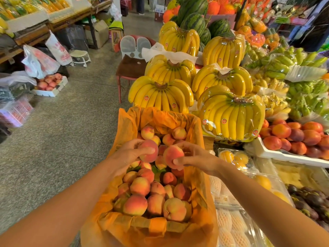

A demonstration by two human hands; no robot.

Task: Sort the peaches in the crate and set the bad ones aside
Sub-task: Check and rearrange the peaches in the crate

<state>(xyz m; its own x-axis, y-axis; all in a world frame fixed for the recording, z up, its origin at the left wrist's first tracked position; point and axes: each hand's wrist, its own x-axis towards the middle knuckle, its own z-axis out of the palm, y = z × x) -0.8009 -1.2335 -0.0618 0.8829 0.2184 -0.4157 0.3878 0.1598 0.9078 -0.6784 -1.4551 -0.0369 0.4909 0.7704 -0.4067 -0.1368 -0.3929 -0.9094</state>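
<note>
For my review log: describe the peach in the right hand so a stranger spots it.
Before the stacked yellow banana bunches stands a peach crate lined with orange plastic. Above its middle, the right hand pinches a round pink-red peach. Only it and the peach in the left hand are lifted; it is rightmost.

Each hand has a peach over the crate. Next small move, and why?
Probably roll both in the fingers to check the hidden sides. The left hand grips the left peach, the right hand pinches the right peach, both held above the crate. The faces showing look unblemished, so neither can be judged bad yet.
</note>
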